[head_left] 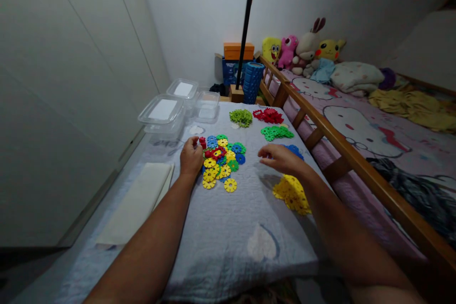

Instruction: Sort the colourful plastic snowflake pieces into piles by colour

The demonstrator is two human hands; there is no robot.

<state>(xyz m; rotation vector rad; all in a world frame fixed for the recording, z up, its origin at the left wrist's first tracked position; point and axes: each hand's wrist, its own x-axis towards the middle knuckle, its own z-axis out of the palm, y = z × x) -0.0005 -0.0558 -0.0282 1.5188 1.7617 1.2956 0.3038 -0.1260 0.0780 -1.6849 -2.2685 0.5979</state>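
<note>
My left hand (191,157) is at the left edge of a mixed pile of notched plastic discs (223,161) in yellow, green, blue and red. Its fingers are curled, with a few red notched discs (203,142) at the fingertips; the palm side is hidden. My right hand (280,157) hovers between that pile and the sorted heaps, fingers loosely stretched and apart, nothing visible in them. Below its wrist lies a heap of yellow discs (292,194). Blue discs (295,151) show partly behind the hand.
Farther back lie heaps of green (277,132), lime (241,118) and red (269,115) discs. Clear plastic boxes (162,114) stand at the back left, and a folded cream cloth (137,204) at the left. A wooden bed rail (320,130) runs along the right.
</note>
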